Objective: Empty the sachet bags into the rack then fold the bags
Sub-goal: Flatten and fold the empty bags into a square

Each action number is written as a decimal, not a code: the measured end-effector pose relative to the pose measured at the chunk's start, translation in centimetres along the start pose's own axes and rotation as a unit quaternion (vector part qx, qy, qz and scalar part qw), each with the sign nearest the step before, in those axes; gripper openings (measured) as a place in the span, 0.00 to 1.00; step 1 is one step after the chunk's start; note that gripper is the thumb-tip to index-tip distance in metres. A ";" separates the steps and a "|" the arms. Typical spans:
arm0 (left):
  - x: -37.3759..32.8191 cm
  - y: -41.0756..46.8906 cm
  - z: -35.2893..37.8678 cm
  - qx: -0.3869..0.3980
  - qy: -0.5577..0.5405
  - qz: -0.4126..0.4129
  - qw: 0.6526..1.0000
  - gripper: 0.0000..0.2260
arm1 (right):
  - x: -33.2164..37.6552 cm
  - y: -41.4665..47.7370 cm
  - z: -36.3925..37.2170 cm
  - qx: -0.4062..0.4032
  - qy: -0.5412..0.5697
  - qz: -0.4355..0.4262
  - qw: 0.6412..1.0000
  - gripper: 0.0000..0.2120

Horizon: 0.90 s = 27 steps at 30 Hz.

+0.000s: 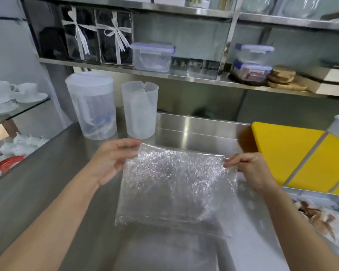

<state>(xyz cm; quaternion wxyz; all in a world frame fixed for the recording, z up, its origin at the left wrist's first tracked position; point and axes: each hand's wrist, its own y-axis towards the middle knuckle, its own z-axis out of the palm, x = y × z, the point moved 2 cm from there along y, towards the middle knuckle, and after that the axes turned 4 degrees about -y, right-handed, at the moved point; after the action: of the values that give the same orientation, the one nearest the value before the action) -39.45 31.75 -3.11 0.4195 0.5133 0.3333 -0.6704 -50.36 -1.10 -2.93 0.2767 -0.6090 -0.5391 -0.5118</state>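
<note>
Stainless kitchen counter (47,173), shelves behind. Left hand (114,159) pinches the clear sachet bag (174,182) at its top-left corner, right hand (250,169) pinches the top-right. The bag is stretched flat btwn them, lower edge near the counter. Bag looks empty, so prob. the fold step: next, bring one edge onto the other, corners matched. Tray (311,192) w/ brown pieces lies to the right

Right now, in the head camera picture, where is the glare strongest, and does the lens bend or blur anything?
Head view: the strongest glare sparkles on the clear plastic bag held between the left hand and the right hand; softer reflections streak the steel counter. Head view: the wide-angle lens bows the steel shelf, and the white cups at far left look soft.
</note>
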 end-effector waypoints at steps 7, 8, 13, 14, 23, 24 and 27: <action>-2.2 -0.2 3.6 0.035 0.207 0.151 0.966 0.18 | 1.3 -0.8 -2.4 0.129 -0.218 -0.025 0.967 0.35; -2.8 -0.4 4.4 0.049 0.240 0.172 0.954 0.18 | 1.8 -0.8 -2.5 0.130 -0.229 -0.023 0.964 0.34; -4.4 -1.3 8.7 0.108 0.373 0.252 0.887 0.19 | 5.1 -1.1 -2.5 0.141 -0.137 -0.002 0.981 0.23; -4.5 -1.5 9.5 0.124 0.372 0.256 0.884 0.19 | 5.6 -1.4 -2.2 0.162 -0.111 0.012 0.980 0.23; -5.8 -2.0 12.0 0.250 0.257 0.259 0.897 0.15 | 5.8 -2.8 0.0 0.188 -0.134 0.014 0.973 0.06; -6.1 -1.6 11.3 0.255 0.215 0.239 0.912 0.17 | 5.9 -3.1 -0.1 0.176 -0.094 0.014 0.980 0.07; -6.3 0.9 7.1 0.258 -0.112 0.110 0.953 0.26 | 6.1 -3.4 -0.6 0.101 0.068 0.023 0.992 0.04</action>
<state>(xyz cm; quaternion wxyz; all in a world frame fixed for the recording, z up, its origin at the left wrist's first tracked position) -40.74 26.54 4.74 0.3784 0.5597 0.0410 -0.7361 -54.41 1.57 2.13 0.3848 -0.5542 -0.5537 -0.4880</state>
